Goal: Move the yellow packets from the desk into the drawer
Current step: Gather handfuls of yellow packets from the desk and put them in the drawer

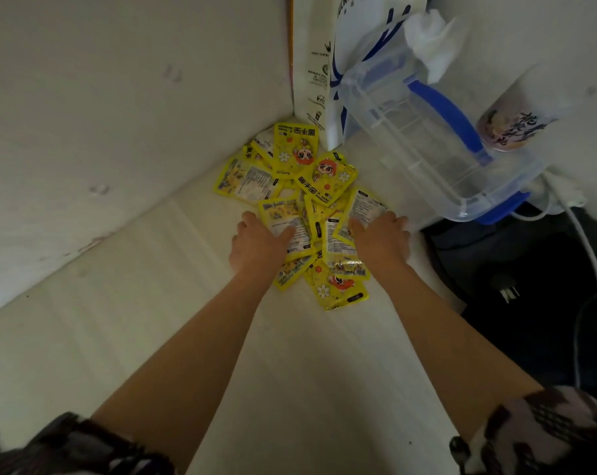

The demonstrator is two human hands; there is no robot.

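**Both hands on the heap of yellow packets**

The yellow packets [300,200] lie in a loose, overlapping heap on the white desk [153,303], in the far corner where two walls meet. Some lie face up with a cartoon figure, others show printed backs.

The left hand [259,245] rests palm down on the near left side of the heap, its thumb laid over a packet; whether its fingers curl under anything cannot be told. The right hand [381,240] lies flat on the near right side, fingers relaxed and slightly spread, thumb touching a packet's edge.

Just right of the heap stands a clear plastic box [427,142] with blue clips, and behind it a white paper bag [324,80]. No drawer is in view.
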